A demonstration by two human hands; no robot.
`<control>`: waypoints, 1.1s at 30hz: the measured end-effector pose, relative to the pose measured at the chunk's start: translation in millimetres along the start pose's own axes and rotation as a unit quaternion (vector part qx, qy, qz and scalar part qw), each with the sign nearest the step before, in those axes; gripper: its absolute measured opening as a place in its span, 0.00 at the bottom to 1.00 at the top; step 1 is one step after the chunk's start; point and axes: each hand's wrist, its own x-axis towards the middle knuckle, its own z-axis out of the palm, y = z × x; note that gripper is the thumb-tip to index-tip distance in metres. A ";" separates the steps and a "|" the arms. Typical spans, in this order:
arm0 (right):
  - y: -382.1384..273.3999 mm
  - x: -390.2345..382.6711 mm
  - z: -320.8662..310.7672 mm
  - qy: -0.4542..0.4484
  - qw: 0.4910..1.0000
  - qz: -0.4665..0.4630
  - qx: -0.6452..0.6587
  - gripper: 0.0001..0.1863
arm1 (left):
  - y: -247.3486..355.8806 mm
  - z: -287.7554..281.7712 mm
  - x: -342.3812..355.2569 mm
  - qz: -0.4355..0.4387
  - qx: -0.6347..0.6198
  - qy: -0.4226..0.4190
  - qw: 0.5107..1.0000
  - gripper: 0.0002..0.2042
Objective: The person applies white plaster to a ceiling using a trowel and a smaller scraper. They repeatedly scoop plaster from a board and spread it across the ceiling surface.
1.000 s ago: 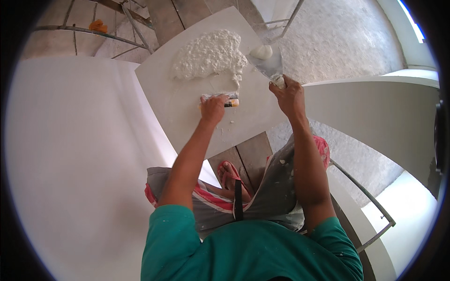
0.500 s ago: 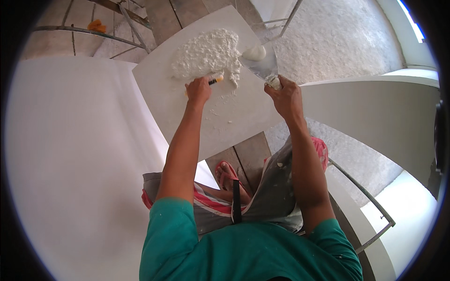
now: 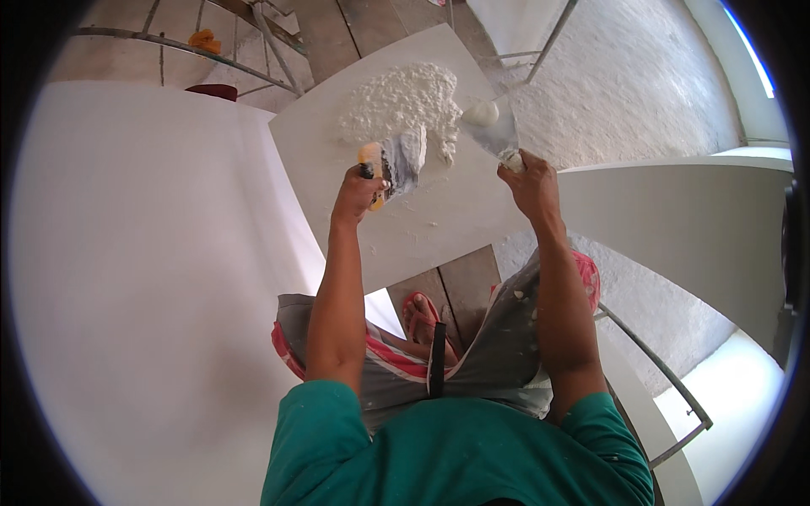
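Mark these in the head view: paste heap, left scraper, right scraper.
Paste heap (image 3: 398, 101): head view, on its lumpy middle.
Left scraper (image 3: 402, 165): head view, on its smeared blade.
Right scraper (image 3: 504, 131): head view, on its bare blade below the blob.

Orange item (image 3: 205, 40) beside metal rail (image 3: 118, 33); brownish planks (image 3: 325, 38) nearby.

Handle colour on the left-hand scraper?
The handle is yellow-orange with black; shows best in the head view.

Paste (image 3: 390, 103) on board (image 3: 447, 228), spatula (image 3: 503, 133) at right
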 end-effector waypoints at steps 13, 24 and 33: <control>1.8 -2.4 -3.5 0.024 1.000 -0.006 0.018 0.14 | -4.5 38.3 33.0 0.167 0.618 0.089 0.763 0.18; 8.9 -7.9 -15.5 0.044 0.999 0.001 0.005 0.13 | -60.7 65.2 53.9 0.104 0.682 -0.025 0.724 0.16; 3.8 -5.8 -7.0 0.032 0.999 0.004 0.000 0.13 | -62.4 104.0 84.0 0.145 0.686 0.006 0.713 0.16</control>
